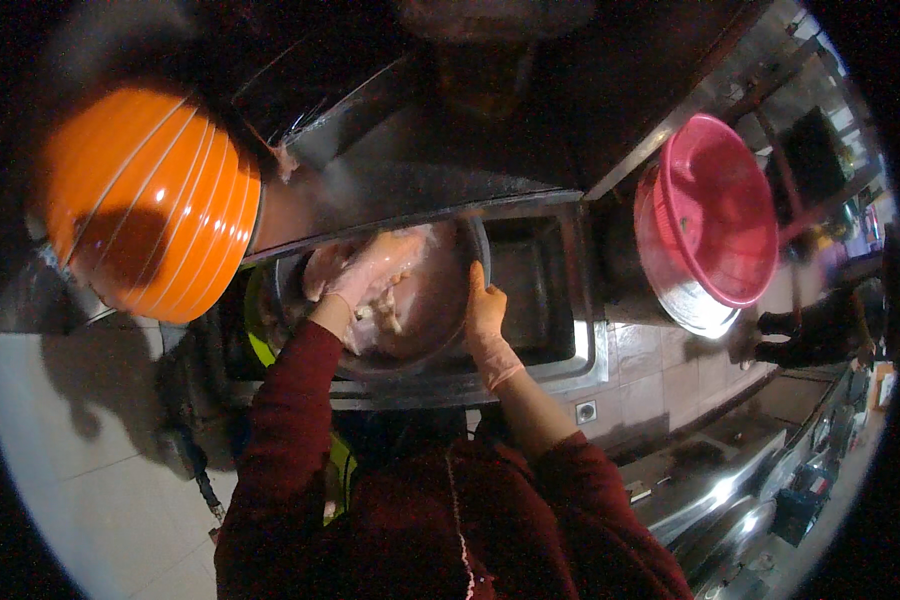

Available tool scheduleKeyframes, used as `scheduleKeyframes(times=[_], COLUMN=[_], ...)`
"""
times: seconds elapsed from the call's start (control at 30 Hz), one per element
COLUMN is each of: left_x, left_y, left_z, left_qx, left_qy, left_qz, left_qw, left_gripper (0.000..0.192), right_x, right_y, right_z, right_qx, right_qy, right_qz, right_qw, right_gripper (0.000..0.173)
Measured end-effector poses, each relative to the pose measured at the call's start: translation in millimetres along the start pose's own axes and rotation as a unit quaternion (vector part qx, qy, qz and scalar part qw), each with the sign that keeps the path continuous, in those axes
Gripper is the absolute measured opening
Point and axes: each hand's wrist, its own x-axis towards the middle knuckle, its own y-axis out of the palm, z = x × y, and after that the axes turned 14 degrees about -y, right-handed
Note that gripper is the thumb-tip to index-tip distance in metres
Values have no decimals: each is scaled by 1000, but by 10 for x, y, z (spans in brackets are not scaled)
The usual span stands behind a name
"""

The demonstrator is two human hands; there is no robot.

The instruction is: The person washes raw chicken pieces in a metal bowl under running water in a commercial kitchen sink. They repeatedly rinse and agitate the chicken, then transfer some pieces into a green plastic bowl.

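A large round basin (483, 238) stands in a metal sink, with raw poultry (386, 311) lying in cloudy liquid inside it. My left hand (379, 262), in a thin pinkish glove, reaches into the basin and rests on the meat; its fingertips are hard to make out, so its hold cannot be told. On the basin's right side my right hand (486, 300), gloved too, grips the wall, its thumb up at the rim.
An orange striped bowl-like object (157, 202) stands at the upper left. At the right, a pink plastic colander (727, 217) sits in a metal bowl (690, 307). The sink's metal edge (596, 352) runs around the basin. A dark ledge (420, 187) lies beyond.
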Motion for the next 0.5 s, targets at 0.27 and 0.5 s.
scheduleKeyframes(times=[0.27, 0.5], left_x=[201, 329], left_y=[-226, -419], left_z=[471, 658], left_qx=[41, 17], left_qy=[189, 219], left_qz=[-84, -107], left_qw=[978, 970], left_gripper=[58, 44], right_x=[-34, -12], right_y=[62, 59], right_z=[114, 79], right_qx=[17, -40], right_qy=[-3, -7], right_qz=[0, 13], right_qw=[1000, 999], right_gripper=[64, 65])
